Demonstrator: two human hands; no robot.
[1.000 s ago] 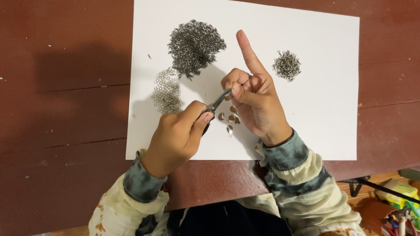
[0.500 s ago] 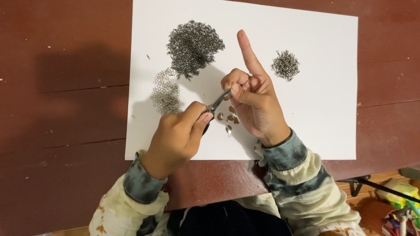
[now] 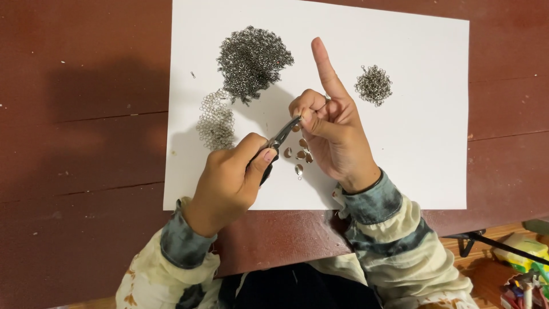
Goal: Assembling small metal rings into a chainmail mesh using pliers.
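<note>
— Two hands over the white sheet [image 3: 412, 143]?
— Yes. Left hand [image 3: 229, 183] fisted around small pliers [image 3: 280, 140], tips aimed at 1 o'clock into the right hand [image 3: 331, 134].
— Right hand state?
— Thumb and curled fingers pinched at the plier tips; what they pinch is too small to tell. Index finger straight, 12 o'clock.
— Surroundings?
— Large ring pile [image 3: 251, 60] at 11 o'clock; small ring cluster [image 3: 373, 84] at 2 o'clock; small metal pieces [image 3: 299, 154] beneath the hands.

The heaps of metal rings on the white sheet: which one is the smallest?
The small round heap lying alone to the right of the raised forefinger. The dark large heap and the paler flat heap below it are both bigger and lie left of the hands.
</note>
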